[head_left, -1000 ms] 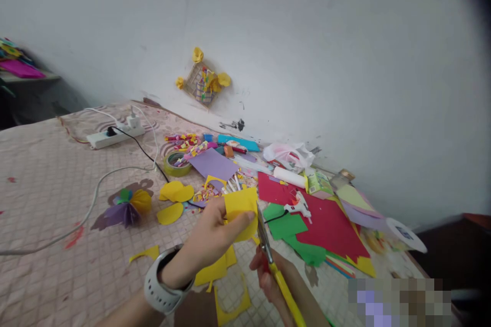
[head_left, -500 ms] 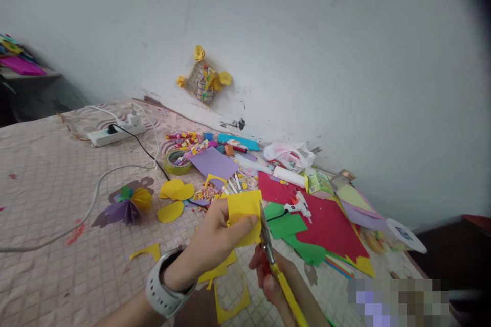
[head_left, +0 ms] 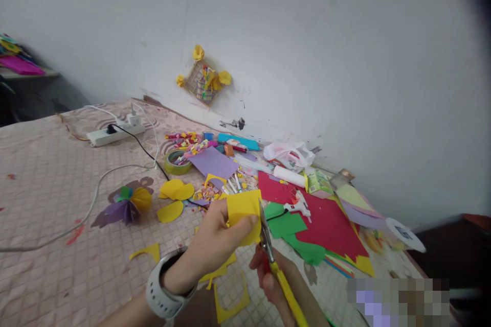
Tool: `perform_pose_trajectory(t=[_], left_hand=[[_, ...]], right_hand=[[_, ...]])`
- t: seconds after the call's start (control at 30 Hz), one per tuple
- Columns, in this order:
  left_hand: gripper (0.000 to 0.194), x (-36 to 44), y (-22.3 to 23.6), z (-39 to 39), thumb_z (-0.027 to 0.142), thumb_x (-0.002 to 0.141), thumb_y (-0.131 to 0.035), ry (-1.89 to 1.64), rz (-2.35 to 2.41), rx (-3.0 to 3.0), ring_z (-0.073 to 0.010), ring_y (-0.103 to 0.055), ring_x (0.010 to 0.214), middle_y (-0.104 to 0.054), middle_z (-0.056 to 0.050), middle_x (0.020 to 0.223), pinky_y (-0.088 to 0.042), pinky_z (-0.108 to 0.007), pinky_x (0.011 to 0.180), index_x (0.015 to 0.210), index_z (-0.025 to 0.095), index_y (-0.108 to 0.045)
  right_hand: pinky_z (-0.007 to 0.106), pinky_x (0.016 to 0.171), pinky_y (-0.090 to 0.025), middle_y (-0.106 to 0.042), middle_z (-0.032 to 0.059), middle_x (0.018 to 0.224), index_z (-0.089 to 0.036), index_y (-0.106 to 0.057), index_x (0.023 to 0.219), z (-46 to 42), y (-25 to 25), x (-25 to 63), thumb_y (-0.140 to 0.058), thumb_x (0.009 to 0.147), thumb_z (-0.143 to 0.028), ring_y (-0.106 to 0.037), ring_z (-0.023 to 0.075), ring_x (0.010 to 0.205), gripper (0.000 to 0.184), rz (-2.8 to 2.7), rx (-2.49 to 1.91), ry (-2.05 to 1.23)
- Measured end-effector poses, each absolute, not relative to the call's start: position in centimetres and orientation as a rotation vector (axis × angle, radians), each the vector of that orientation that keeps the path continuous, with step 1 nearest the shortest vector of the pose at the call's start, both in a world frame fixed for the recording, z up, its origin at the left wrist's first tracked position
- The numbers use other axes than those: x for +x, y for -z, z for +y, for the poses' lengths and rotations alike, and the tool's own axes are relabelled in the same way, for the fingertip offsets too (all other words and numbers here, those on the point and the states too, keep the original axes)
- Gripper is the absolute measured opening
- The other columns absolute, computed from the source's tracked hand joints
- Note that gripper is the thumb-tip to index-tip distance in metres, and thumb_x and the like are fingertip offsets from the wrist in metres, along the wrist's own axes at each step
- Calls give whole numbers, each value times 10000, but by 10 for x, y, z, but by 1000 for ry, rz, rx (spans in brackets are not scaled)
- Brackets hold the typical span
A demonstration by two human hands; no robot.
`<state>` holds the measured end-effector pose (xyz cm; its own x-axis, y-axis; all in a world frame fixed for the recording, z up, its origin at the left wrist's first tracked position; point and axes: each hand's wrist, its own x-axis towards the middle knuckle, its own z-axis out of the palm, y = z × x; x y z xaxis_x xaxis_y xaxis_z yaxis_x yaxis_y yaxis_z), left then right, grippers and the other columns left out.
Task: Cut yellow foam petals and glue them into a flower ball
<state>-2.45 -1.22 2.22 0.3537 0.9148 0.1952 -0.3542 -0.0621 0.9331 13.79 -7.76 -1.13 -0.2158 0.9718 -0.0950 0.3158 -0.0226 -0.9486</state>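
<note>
My left hand, with a white watch on its wrist, pinches a yellow paper piece between thumb and fingers. Wrapped round the handles of a pair of scissors is my right hand; the handles look yellow and red. The metal blades point up along the right edge of the yellow paper, touching or very near it; whether they bite into it I cannot tell. Below the hands lie yellow offcuts with curved cut-outs. Rounded yellow pieces rest to the left.
A paper flower in purple and yellow stands at left. Behind are a tape roll, purple paper and a power strip with trailing cables. A glue gun lies on red sheets, beside green paper.
Almost nothing differs. Both hands, the yellow paper and the scissors hold nearly the same place, with only a very slight shift of the view.
</note>
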Motion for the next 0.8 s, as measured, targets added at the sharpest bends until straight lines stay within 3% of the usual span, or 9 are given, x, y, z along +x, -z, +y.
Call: perform_pose_trajectory(t=[0.33,0.53,0.8], left_hand=[[240,-24,-20,-14,325,785,-580,-1159,632,1213,-68,-321,486,-411,40,564,-250,-178,421,633,156,-503],[242,-24,-22,-14,327,766,-595,-1161,630,1187,-68,-314,478,-406,43,552,-255,-182,427,621,158,-501],[230,-24,-24,-14,312,770,-592,-1154,604,1165,-65,-318,473,-409,46,549,-259,-176,425,626,157,-503]], right_hand=[[240,458,-249,-324,-71,567,-204,-469,775,-77,8,131,-378,725,-818,-258,83,469,623,-1587,-1421,-1258],[236,449,-273,-427,-25,624,-197,-519,775,-78,11,136,-384,758,-786,-351,102,502,604,-1637,-1448,-1152],[209,425,-262,-373,-46,598,-190,-515,760,-80,8,137,-412,781,-749,-328,92,499,569,-1639,-1441,-1141]])
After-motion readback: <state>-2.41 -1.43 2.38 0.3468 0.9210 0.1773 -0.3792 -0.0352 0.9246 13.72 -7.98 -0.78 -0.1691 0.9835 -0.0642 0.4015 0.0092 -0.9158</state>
